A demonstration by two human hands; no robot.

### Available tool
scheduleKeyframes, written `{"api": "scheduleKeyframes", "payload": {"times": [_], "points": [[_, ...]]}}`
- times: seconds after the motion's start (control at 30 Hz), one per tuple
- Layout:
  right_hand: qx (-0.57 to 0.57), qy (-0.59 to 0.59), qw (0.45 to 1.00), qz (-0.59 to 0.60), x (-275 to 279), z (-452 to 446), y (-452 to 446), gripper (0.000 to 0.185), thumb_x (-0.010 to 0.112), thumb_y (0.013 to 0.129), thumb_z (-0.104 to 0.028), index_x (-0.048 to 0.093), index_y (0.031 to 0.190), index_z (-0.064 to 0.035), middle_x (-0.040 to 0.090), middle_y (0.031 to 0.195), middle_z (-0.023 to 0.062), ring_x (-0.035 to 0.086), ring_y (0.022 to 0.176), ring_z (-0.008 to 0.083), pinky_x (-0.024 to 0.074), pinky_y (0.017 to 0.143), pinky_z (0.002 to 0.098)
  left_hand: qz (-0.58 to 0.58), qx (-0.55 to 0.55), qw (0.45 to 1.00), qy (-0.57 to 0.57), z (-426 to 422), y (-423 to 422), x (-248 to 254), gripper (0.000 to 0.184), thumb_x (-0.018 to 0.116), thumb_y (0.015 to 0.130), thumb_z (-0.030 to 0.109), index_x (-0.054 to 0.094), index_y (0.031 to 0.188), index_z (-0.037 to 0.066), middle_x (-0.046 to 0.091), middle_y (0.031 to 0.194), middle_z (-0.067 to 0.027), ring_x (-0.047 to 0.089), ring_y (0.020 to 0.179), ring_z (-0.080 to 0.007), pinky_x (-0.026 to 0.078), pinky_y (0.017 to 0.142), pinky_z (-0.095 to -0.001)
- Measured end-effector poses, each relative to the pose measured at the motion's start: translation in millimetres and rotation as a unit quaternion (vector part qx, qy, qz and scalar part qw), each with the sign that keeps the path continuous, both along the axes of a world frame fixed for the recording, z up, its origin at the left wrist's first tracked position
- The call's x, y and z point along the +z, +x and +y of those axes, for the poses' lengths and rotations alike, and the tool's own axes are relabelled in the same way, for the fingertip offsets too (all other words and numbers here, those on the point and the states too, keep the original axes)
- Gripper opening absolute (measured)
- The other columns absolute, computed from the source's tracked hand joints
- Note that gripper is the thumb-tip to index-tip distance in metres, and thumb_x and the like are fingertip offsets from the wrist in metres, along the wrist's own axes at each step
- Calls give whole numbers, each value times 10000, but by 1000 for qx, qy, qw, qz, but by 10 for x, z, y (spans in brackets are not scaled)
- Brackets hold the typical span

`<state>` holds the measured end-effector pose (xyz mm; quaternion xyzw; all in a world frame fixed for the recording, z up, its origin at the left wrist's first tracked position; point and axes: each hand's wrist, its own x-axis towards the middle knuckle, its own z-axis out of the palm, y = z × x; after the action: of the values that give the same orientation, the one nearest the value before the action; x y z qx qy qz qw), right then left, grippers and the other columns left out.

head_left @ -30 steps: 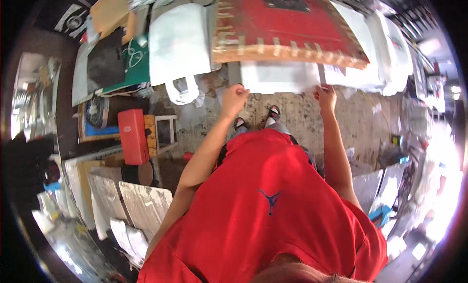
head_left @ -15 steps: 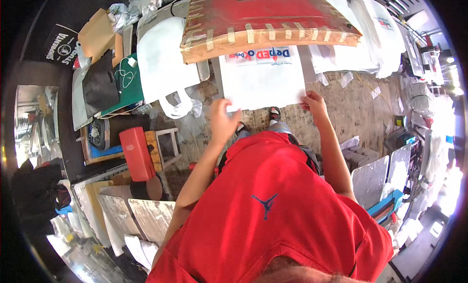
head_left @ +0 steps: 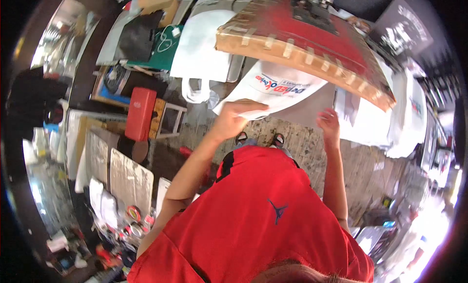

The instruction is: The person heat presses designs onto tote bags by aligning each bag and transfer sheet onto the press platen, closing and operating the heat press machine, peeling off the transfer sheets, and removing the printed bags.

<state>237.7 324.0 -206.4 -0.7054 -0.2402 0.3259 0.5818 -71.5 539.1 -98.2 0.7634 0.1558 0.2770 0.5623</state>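
Observation:
A white printed bag [head_left: 273, 88] with red and blue lettering hangs bent beneath the red frame with a taped wooden edge [head_left: 292, 51]. My left hand [head_left: 236, 118] pinches the bag's near edge. Apart from the bag, to its right, my right hand [head_left: 329, 124] is raised with its fingers blurred; whether they are spread or curled is unclear. A grey flat board [head_left: 307, 107] shows under the frame where the bag is lifted off it. Left of the frame lies another white bag [head_left: 202, 44] with its handles hanging toward me.
At left are a red box [head_left: 141, 113], a small wooden stool [head_left: 170, 119] and a green board [head_left: 168, 49] with a white cable. More white printed bags [head_left: 407, 107] lie at right. Below is the worn wooden floor [head_left: 302, 136]. Stained panels [head_left: 131, 178] lean at lower left.
The printed bag, flat under the frame before, is now lifted and pulled leftward by my left hand. My right hand has come away from the bag's edge. The view has turned.

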Motion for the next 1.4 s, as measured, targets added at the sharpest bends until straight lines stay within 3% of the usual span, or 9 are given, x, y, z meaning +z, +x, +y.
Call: {"api": "scheduleKeyframes", "payload": {"times": [0.2,0.27,0.33,0.4,0.53,0.8,1.1,1.23,1.4], "points": [[88,150,969,-177,-421,809,517,1067,824,826,-87,151,1650,-170,418,1551,178,514,1293,279,503,1035,450,-38,73,996,-24,204,-1138,722,266,740,872,185,788,1032,-22,774,1059,-190,720,1075,-335,523,1003,-439],[162,177,969,62,-641,1150,471,725,734,909,-317,451,1553,-141,448,1593,98,514,1336,280,371,1148,446,-94,147,979,-104,237,-1513,687,303,753,883,254,791,990,-27,762,1053,-227,719,1064,-361,528,998,-467],[379,119,874,-279,38,1609,109,434,733,904,-223,682,1310,-76,627,1418,122,599,1240,231,449,1071,391,-121,165,976,-70,338,-1895,649,372,731,926,285,749,1080,-53,745,1076,-242,713,1059,-377,538,983,-486],[362,94,925,-69,516,1812,-534,244,720,931,-162,725,1128,-18,746,1119,77,682,1019,157,533,927,306,-168,319,896,-260,417,-2291,545,427,687,983,284,666,1236,-58,721,1156,-213,699,1084,-354,528,1000,-481],[283,58,947,-139,593,2439,-1479,233,747,928,-170,697,1107,-29,746,901,139,722,813,177,568,748,321,-158,492,795,-319,966,-3150,-168,444,639,1020,241,569,1359,-36,685,1255,-176,673,1134,-334,506,1038,-478],[199,73,879,-427,829,4679,-2277,147,681,932,-137,723,1040,-47,724,1023,216,702,923,410,564,787,437,-182,465,663,-558,2029,-3085,-2177,468,595,1027,175,488,1438,-21,621,1371,-166,621,1233,-342,488,1076,-509],[30,-62,835,-545,268,6520,-1982,389,730,858,-294,727,1221,-153,726,1161,160,604,1198,366,460,1024,549,-246,392,628,-626,3051,-1682,-2449,288,578,1019,118,585,1243,-62,662,1196,-133,662,1109,-264,547,981,-446],[134,-147,832,-518,-680,5913,-2177,569,728,867,-382,614,1382,-169,413,1563,219,390,1416,442,372,1127,597,-237,439,578,-645,3196,-1495,-2757,163,588,1015,97,641,1095,-34,624,935,-37,578,760,-168,555,793,-353],[262,-290,778,-493,-1015,5394,-2649,687,569,1011,-456,319,1619,-255,91,1708,202,71,1554,483,145,1224,648,-159,465,666,-560,3080,-1594,-2775,239,621,1015,155,604,1195,-2,592,979,-41,572,857,-182,508,784,-386]]}}
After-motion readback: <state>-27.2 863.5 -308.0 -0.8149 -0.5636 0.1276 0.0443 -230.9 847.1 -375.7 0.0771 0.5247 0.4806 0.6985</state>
